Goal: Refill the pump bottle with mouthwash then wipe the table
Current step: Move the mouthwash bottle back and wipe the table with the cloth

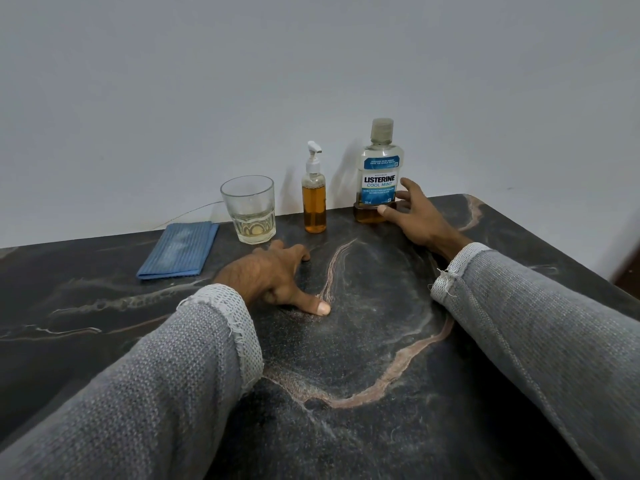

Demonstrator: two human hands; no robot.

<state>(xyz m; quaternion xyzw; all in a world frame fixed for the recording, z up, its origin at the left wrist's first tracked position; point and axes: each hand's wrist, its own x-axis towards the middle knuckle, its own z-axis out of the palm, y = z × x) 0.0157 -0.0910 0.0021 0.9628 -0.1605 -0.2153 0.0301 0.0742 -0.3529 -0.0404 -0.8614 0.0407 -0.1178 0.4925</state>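
Note:
A small pump bottle (314, 199) with a white pump and amber liquid stands upright at the back of the dark marble table (363, 341). To its right stands a capped mouthwash bottle (380, 171) with a blue label and a little amber liquid at the bottom. My right hand (414, 216) is at its lower right side, thumb touching the base, fingers spread beside the label. My left hand (277, 278) rests on the table in front of the pump bottle, fingers loosely bent, holding nothing. A folded blue cloth (178, 250) lies at the left.
A clear drinking glass (249, 209) with a little pale liquid stands left of the pump bottle. A white wall runs right behind the objects. The table's right edge slants away at the far right.

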